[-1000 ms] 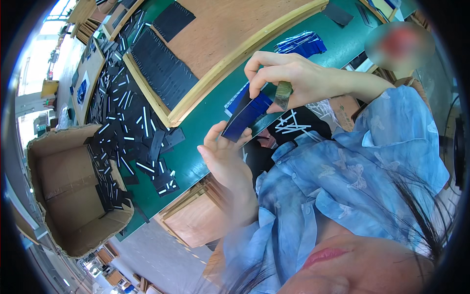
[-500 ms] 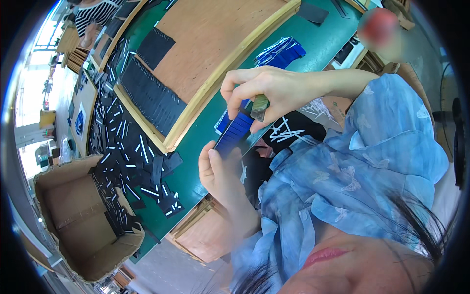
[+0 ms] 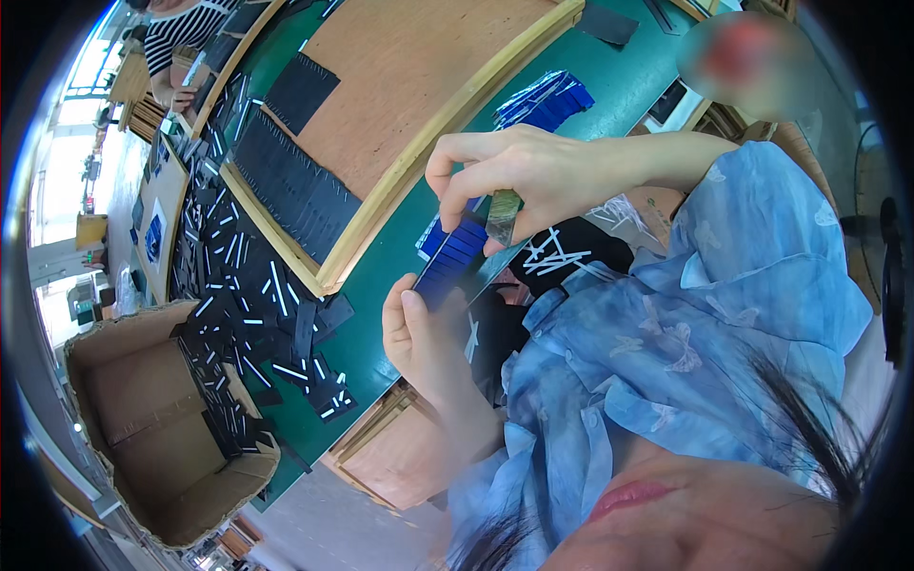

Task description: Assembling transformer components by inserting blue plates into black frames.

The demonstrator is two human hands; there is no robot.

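My left hand (image 3: 424, 333) pinches the lower end of a flat dark-blue piece (image 3: 447, 255) crossed by thin parallel lines, with a black edge along its side. Above it, my right hand (image 3: 524, 176) is curled around a small flat tool (image 3: 503, 217), greenish at the top and shiny grey lower down, perhaps a wrapped blade. The tool sits against the upper end of the blue piece, where my right fingers hide part of it. Both hands are over the near edge of the green table. A bundle of blue pieces (image 3: 547, 100) lies beyond my right hand.
A wood-framed board (image 3: 409, 181) holds rows of black strips (image 3: 295, 190). Black pieces and white slivers (image 3: 238, 257) are heaped to its left, beside a cardboard box (image 3: 143, 428). White strips (image 3: 562, 257) lie on dark cloth near my lap. Another person (image 3: 181, 57) works at far left.
The tool in my right hand has turned a little against the blue piece. Both hands have shifted slightly left. At far left, the other person's hand has come down onto the work there.
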